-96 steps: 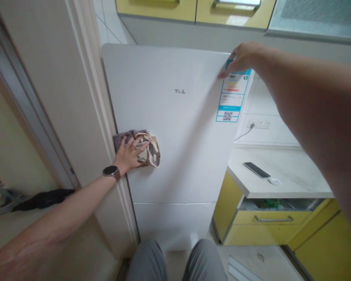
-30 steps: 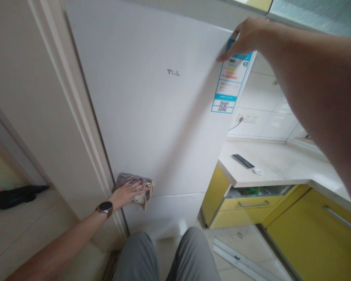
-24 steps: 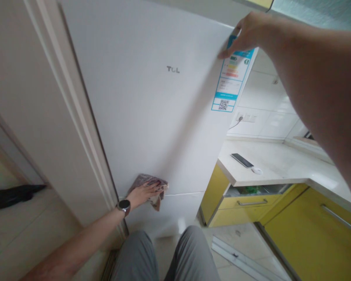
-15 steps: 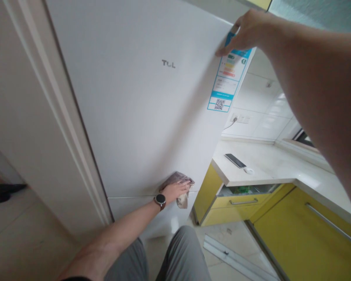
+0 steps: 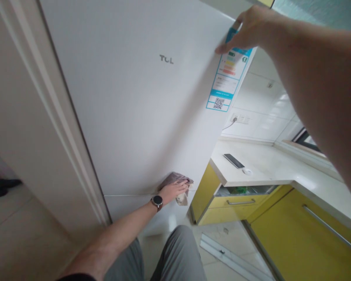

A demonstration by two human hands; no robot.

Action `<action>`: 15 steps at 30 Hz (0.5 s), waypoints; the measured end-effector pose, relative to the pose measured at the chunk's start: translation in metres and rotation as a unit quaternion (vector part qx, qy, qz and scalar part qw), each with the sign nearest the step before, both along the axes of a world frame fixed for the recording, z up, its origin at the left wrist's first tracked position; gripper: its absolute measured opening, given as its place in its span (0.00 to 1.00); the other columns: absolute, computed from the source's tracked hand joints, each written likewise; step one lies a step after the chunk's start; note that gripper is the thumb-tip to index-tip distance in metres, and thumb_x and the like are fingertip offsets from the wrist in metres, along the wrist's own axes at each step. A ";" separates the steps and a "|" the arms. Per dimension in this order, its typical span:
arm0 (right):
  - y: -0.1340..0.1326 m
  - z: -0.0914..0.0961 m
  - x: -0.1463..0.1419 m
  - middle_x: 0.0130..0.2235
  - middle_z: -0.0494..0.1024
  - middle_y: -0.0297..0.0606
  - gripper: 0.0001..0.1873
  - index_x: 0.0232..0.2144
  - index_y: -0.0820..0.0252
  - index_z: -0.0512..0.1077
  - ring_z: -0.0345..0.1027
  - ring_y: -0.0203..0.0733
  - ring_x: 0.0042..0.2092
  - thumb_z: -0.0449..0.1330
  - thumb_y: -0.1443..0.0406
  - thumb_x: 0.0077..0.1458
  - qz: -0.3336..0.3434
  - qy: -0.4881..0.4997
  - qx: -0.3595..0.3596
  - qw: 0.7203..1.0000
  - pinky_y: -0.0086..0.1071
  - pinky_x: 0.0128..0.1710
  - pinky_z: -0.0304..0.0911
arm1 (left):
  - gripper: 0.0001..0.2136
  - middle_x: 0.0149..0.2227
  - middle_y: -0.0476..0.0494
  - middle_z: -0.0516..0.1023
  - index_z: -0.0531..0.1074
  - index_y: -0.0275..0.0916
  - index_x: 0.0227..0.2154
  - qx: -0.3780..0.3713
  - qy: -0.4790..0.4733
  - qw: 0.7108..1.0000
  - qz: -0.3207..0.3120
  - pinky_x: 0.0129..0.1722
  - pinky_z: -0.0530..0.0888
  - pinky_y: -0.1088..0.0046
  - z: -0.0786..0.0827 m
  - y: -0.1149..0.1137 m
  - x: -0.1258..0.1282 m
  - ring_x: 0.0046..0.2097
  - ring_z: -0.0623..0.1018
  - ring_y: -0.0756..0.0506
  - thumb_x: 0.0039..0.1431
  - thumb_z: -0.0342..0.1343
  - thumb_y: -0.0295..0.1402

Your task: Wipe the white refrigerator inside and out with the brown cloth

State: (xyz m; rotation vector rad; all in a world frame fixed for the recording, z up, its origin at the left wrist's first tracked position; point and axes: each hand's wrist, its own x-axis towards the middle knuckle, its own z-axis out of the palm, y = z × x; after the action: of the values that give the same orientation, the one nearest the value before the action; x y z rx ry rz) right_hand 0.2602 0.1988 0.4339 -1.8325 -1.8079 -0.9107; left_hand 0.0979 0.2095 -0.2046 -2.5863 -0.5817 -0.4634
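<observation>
A white refrigerator (image 5: pixel 128 109) with a TCL logo fills the middle of the head view. My left hand (image 5: pixel 173 190), with a watch on the wrist, presses a crumpled greyish-brown cloth (image 5: pixel 182 200) against its front, by the seam between the upper and lower doors. At the upper right, my right hand (image 5: pixel 245 29) grips the side edge of the upper refrigerator door, thumb on the front face. Its other fingers are partly hidden at the edge. Just below that hand is a blue-and-white energy label (image 5: pixel 226 84) with a QR code.
Right of the refrigerator stands a white countertop (image 5: pixel 260 164) over yellow cabinets (image 5: pixel 312 234), bearing a phone (image 5: pixel 234 160) and a small white round object (image 5: pixel 247 171). A pale metal strip (image 5: pixel 231 255) lies on the floor. A door frame (image 5: pixel 46 93) borders the left side.
The view has shifted slightly, so everything sits a little further left or higher. Both hands keep their places on the refrigerator, the cloth still under my left hand.
</observation>
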 end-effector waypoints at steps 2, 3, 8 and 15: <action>0.002 0.001 0.001 0.54 0.75 0.50 0.57 0.55 0.66 0.75 0.67 0.69 0.59 0.66 0.30 0.36 -0.025 -0.013 0.013 1.000 0.57 0.55 0.62 | 0.24 0.69 0.47 0.67 0.66 0.44 0.66 -0.015 0.004 0.999 0.036 0.69 0.60 0.60 -0.001 -0.008 -0.057 0.73 0.58 0.46 0.69 0.49 0.24; 0.003 0.002 0.001 0.54 0.75 0.49 0.59 0.56 0.68 0.75 0.67 0.68 0.59 0.62 0.29 0.36 -0.033 -0.018 0.013 0.999 0.55 0.54 0.61 | 0.26 0.69 0.46 0.67 0.64 0.46 0.67 -0.020 0.007 0.998 0.059 0.70 0.58 0.58 -0.001 -0.013 -0.087 0.72 0.59 0.45 0.69 0.49 0.24; 0.015 0.007 0.007 0.54 0.74 0.51 0.65 0.56 0.76 0.73 0.65 0.68 0.59 0.52 0.28 0.33 -0.036 -0.019 0.004 0.999 0.53 0.49 0.59 | 0.36 0.68 0.47 0.68 0.61 0.54 0.69 -0.028 0.027 0.990 0.132 0.69 0.56 0.50 0.026 -0.036 -0.221 0.72 0.60 0.42 0.62 0.50 0.17; 0.021 0.005 0.006 0.58 0.72 0.56 0.59 0.58 0.74 0.71 0.58 0.76 0.64 0.59 0.33 0.37 -0.012 0.007 0.002 1.000 0.60 0.55 0.54 | 0.43 0.69 0.42 0.65 0.62 0.53 0.69 -0.006 -0.091 0.966 0.242 0.71 0.47 0.39 0.104 -0.063 -0.293 0.73 0.56 0.35 0.51 0.49 0.12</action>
State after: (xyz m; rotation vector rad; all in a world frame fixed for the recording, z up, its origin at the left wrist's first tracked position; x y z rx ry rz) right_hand 0.2665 0.2193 0.4393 -1.8584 -1.7776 -0.9062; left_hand -0.1955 0.1470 -0.1010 -2.3098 -1.2419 -0.5273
